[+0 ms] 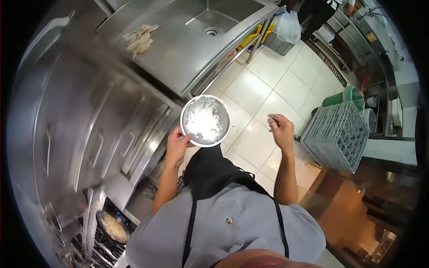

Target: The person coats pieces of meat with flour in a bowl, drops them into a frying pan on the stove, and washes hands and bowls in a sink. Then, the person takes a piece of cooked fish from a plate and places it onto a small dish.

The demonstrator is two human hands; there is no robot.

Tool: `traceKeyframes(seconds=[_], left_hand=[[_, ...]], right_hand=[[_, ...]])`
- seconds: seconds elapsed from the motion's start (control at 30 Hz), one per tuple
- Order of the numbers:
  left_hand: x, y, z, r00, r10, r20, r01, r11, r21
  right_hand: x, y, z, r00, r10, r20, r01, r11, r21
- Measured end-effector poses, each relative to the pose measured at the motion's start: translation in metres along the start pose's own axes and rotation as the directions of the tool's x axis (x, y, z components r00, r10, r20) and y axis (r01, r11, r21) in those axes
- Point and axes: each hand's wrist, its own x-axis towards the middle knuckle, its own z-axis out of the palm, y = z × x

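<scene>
My left hand [178,144] grips the rim of a round metal bowl [225,115], its thumb over the edge and the fingers beneath. White powder [203,123] that looks like flour lies in the bowl and clings to its inner wall. The bowl is held in front of my black apron [208,172]. My right hand [282,131] hangs apart from the bowl, to its right above the tiled floor. Its fingers are curled together, with white residue on the tips. Whether anything small is between them I cannot make out.
Ahead is a steel sink counter [178,58] with a crumpled cloth [140,40]. Steel drawers [94,134] stand at left; a pan of food [114,228] sits on the stove behind them. Stacked grey dish racks [337,136] and a green bin [353,98] are at right. Another person [315,15] stands far back.
</scene>
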Motion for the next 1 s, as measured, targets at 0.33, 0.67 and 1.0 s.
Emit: traceKeyframes(seconds=[0.33, 0.67, 1.0], left_hand=[[0.347, 0.164, 0.121, 0.985, 0.164, 0.045, -0.166, 0.986, 0.034], [0.719, 0.113, 0.163, 0.953, -0.098, -0.288, 0.185, 0.938, 0.294], [0.809, 0.315, 0.227, 0.610, 0.734, -0.299, -0.275, 0.550, 0.789]], right_hand=[[0.197, 0.054, -0.077, 0.960, 0.187, -0.208, -0.227, 0.956, -0.187], [0.504, 0.102, -0.048, 0.990, 0.133, -0.035, -0.136, 0.987, -0.088], [0.790, 0.061, -0.052, 0.958, 0.003, 0.287, 0.018, 0.997, -0.070]])
